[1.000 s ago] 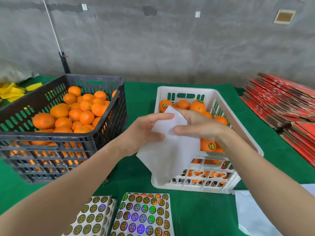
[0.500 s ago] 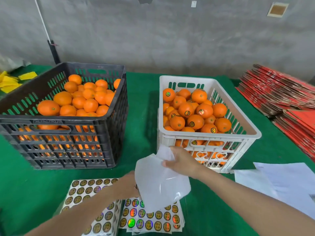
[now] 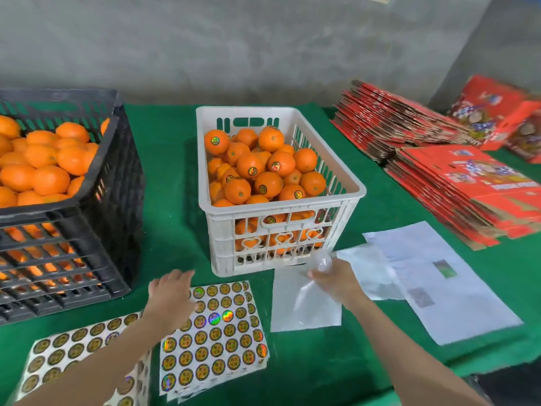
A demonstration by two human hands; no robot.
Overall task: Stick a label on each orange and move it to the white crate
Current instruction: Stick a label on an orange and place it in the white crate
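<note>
We see a rough grey wall [image 3: 263, 39] at twelve o'clock. The table [image 3: 169, 177] is covered in green. At two o'clock lie piles of flat red boxes [image 3: 439, 171]. The light is soft.

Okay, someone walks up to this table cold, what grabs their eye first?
The bright oranges: a labelled heap in the white crate at centre, and unlabelled ones filling the black crate on the left. Next, the shiny label sheets at the near edge under the left hand, and the stacked red cartons on the right.
</note>
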